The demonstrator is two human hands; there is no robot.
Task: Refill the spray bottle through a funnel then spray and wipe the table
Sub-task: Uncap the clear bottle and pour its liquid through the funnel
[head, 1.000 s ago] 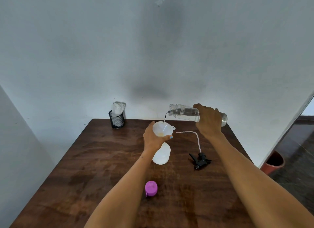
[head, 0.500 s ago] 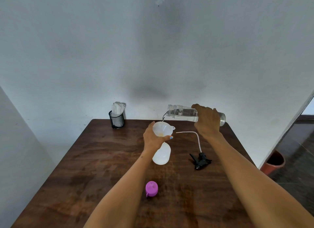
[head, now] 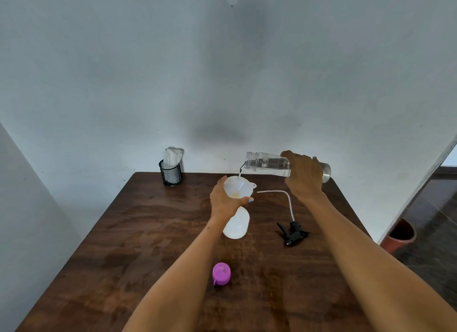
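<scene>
A white funnel (head: pixel 238 186) stands in the neck of a translucent white spray bottle (head: pixel 237 224) on the brown table (head: pixel 148 232). My left hand (head: pixel 223 203) grips the funnel and the bottle's neck from the left. My right hand (head: pixel 302 176) holds a clear water bottle (head: pixel 267 164) tipped on its side, mouth to the left. A thin stream of water runs from that mouth into the funnel. The black spray head (head: pixel 293 232) with its clear tube (head: pixel 284 195) lies on the table to the right.
A purple cap (head: pixel 221 273) lies near the table's front. A black mesh holder (head: pixel 170 174) with white tissues stands at the back left by the wall. A red-brown bin (head: pixel 399 235) sits on the floor off the table's right edge.
The water bottle has tipped a little further, its mouth lower over the funnel, and water keeps running. The left hand has stayed in place.
</scene>
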